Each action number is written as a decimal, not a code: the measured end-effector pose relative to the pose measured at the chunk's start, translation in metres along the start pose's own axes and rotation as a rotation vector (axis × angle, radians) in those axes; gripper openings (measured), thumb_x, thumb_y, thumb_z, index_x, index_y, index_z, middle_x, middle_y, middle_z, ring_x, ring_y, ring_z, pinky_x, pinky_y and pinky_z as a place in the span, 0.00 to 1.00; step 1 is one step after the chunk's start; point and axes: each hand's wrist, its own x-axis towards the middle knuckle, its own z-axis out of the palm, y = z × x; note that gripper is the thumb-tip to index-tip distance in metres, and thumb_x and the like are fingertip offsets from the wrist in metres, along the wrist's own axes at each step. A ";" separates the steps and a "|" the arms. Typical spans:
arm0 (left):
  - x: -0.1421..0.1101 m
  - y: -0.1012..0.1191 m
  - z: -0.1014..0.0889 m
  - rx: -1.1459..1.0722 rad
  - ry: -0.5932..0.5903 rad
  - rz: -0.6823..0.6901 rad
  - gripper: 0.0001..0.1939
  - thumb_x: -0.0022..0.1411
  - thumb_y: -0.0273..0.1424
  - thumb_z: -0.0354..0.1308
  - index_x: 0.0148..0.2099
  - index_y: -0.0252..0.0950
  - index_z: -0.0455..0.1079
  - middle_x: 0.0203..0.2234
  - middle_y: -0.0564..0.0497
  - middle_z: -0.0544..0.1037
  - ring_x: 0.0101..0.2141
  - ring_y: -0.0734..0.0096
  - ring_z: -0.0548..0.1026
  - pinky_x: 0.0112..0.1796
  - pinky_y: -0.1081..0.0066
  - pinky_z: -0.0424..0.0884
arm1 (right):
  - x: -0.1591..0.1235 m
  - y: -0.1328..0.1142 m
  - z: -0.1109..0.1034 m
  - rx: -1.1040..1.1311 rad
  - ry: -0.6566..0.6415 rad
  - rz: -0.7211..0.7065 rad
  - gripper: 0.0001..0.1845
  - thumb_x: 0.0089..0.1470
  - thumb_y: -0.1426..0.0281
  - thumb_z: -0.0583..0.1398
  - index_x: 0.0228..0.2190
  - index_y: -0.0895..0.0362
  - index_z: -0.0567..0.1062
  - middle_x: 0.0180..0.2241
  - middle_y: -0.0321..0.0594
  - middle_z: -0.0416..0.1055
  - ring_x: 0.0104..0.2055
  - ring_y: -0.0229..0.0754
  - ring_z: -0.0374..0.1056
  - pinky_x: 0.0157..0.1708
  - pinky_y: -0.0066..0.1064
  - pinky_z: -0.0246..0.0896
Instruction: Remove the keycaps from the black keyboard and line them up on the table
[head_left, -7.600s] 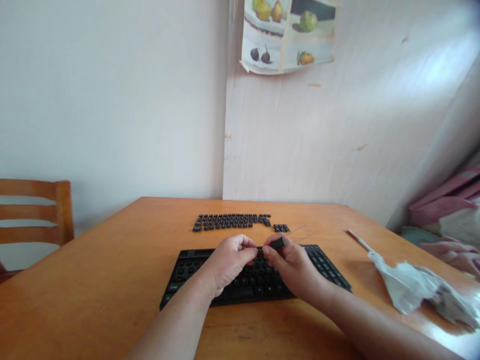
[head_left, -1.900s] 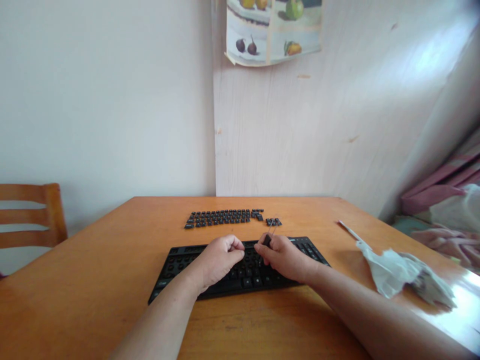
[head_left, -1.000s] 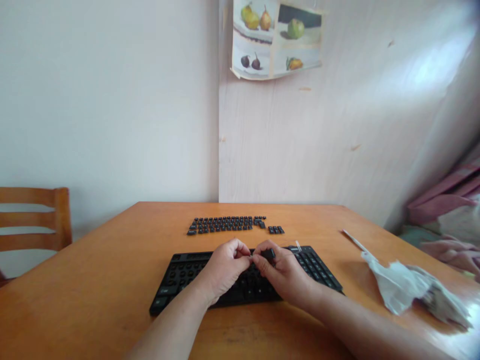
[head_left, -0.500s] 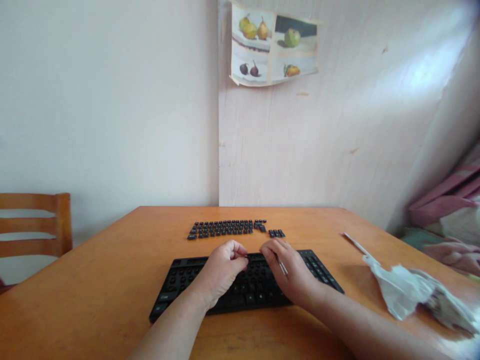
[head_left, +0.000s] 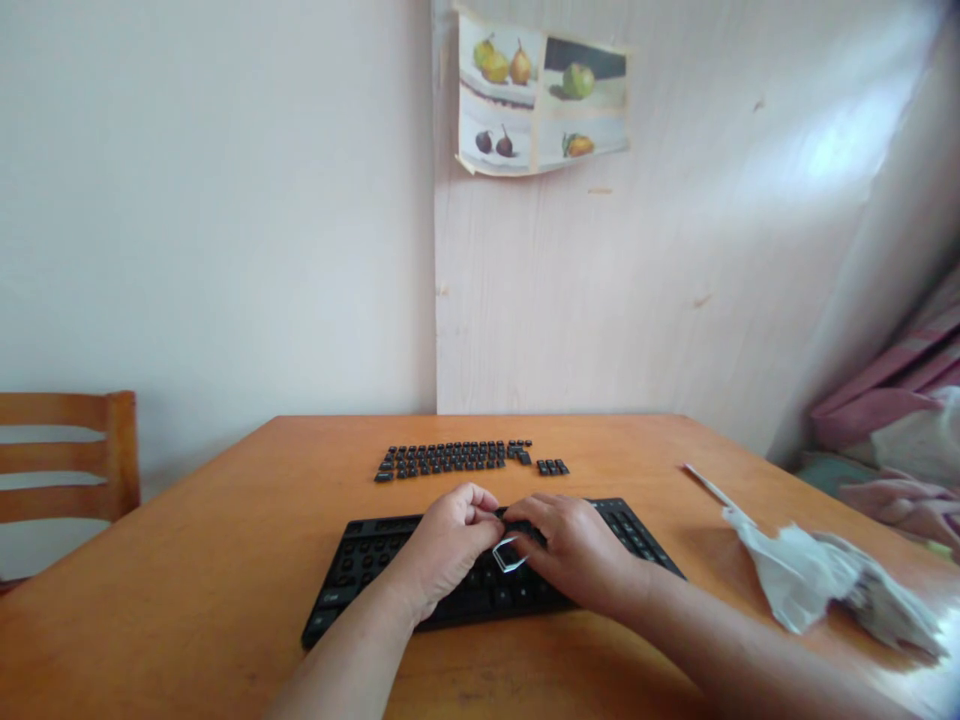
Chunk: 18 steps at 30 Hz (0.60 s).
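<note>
A black keyboard (head_left: 330,598) lies on the table, with many of its keycaps off on the left and middle. Over its middle, my left hand (head_left: 454,540) is closed in a pinch; whatever is between its fingertips is too small and hidden to name. My right hand (head_left: 574,550) meets it from the right, fingertips almost touching. A thin wire keycap puller (head_left: 508,556) sticks out from under my right fingers, its bent loop towards me. Beyond the keyboard, loose black keycaps (head_left: 446,458) stand in rows, with a small group of keycaps (head_left: 553,467) to their right.
On the right of the wooden table (head_left: 187,560) lie a thin white stick (head_left: 709,487) and a crumpled white plastic bag (head_left: 795,575). A wooden chair (head_left: 67,455) stands at the left. Fruit pictures (head_left: 544,95) hang on the wall behind; folded cloth (head_left: 892,390) is at the far right.
My right hand has moved left, up to my left fingertips. The wire puller has swung out from along the right hand to point towards me and left. My left hand stays pinched.
</note>
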 end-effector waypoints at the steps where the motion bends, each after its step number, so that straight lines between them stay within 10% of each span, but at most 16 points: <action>1: 0.000 0.000 -0.002 0.023 0.018 0.012 0.15 0.54 0.34 0.60 0.43 0.34 0.67 0.33 0.49 0.77 0.36 0.66 0.74 0.38 0.69 0.65 | 0.002 0.003 -0.002 0.018 0.002 0.031 0.12 0.56 0.67 0.58 0.41 0.52 0.77 0.36 0.41 0.77 0.38 0.44 0.72 0.38 0.31 0.60; 18: 0.003 0.007 -0.032 0.053 0.252 0.097 0.14 0.55 0.40 0.59 0.39 0.35 0.72 0.31 0.49 0.77 0.35 0.66 0.74 0.40 0.67 0.67 | 0.080 0.097 -0.010 -0.181 -0.140 0.404 0.14 0.53 0.62 0.59 0.39 0.50 0.79 0.26 0.35 0.74 0.27 0.38 0.66 0.26 0.26 0.48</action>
